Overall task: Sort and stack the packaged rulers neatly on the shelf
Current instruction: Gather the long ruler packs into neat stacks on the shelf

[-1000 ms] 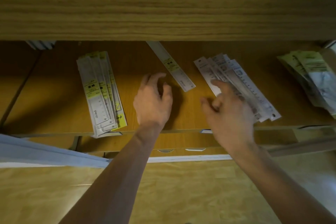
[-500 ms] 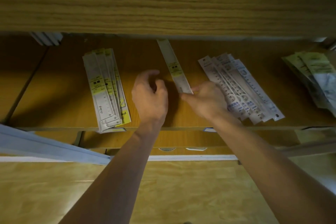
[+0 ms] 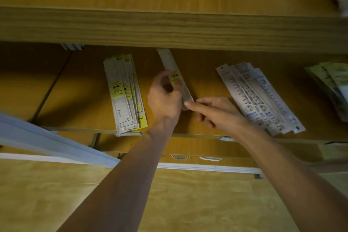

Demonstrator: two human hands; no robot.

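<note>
Single head cam, wide-angle, looking forward and steeply down into a wooden shelf (image 3: 203, 62) at close range. Upper shelf board (image 3: 169, 28) crosses the frame at 12 o'clock, floor (image 3: 188, 203) at 6. Both forearms enter from 6, reaching toward centre. No second view, so no overlap.
</note>
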